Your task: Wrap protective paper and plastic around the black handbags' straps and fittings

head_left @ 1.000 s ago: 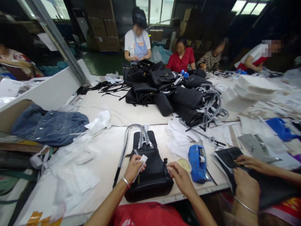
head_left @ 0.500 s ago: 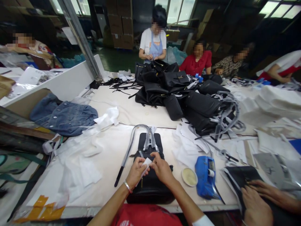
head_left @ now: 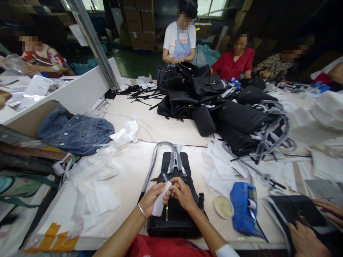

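A black bag (head_left: 174, 227) lies on the table before me, its flap turned toward the far side and a gold zipper showing on its front. Plastic-wrapped handles (head_left: 155, 160) loop out from its top. Over the bag, my left hand (head_left: 154, 197) pinches a white strip of soft paper or foam (head_left: 158, 206), which hangs down toward the wrist. Close against it, my right hand (head_left: 182, 194) has thumb and fingers pinched at the strip's upper edge. A short clear strap end sticks up just beyond the fingers.
A blue tape dispenser (head_left: 243, 210) and a round dish (head_left: 223, 207) stand at the right. A co-worker's hands (head_left: 305, 235) rest on another black bag. Black bags (head_left: 198, 96) are heaped at the back. White sheets (head_left: 99, 192) and a denim garment (head_left: 77, 130) lie left.
The white strip now hangs lower and shows more of its length below my left fingers. My view has shifted slightly left and down. The co-worker's hands at right have moved on their bag.
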Demonstrator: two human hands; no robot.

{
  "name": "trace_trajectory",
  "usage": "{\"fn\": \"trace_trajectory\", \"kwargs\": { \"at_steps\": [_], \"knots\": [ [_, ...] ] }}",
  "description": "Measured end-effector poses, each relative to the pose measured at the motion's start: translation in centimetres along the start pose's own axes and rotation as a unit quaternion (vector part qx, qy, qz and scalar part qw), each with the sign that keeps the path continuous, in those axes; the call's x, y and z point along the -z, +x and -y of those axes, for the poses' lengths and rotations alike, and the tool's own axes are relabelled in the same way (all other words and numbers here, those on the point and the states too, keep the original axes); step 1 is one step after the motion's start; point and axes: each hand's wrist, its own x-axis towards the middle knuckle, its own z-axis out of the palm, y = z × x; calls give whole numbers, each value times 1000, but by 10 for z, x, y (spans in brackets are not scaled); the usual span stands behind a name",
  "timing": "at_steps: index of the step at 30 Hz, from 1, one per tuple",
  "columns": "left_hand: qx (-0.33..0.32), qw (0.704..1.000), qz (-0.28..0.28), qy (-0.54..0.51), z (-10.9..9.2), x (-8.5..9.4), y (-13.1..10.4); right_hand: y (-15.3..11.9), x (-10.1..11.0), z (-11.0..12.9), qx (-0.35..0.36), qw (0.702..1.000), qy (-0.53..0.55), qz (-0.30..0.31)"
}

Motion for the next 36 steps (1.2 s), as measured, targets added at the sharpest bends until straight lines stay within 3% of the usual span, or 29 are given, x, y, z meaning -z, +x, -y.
{"fn": "trace_trajectory", "kwargs": {
  "at_steps": [6, 10, 13, 15, 20, 27, 32, 36],
  "knots": [
    [-59, 991, -59, 100, 5, -4, -1, 2, 16, 1, -36, 999, 25, 20],
    [-119, 961, -90, 234, 18, -12, 3, 4, 7, 18, 2, 995, -85, 48],
    [-138, 946, -114, 271, 23, -14, 4, 5, 2, 25, 10, 990, -126, 61],
    [-115, 953, -100, 261, 22, -12, -1, 4, 3, 26, 11, 991, -123, 49],
    [-25, 971, 0, 238, 11, -1, -29, 2, 1, 19, 23, 992, -125, -26],
    [-52, 982, -16, 182, 17, 8, -40, -33, -47, -13, -29, 989, -6, -146],
    [-75, 980, -46, 176, 20, 10, -39, -50, -80, -11, -19, 985, -25, -167],
    [-86, 982, -41, 164, 19, 9, -41, -51, -94, 0, 3, 967, -130, -218]
  ]
}}
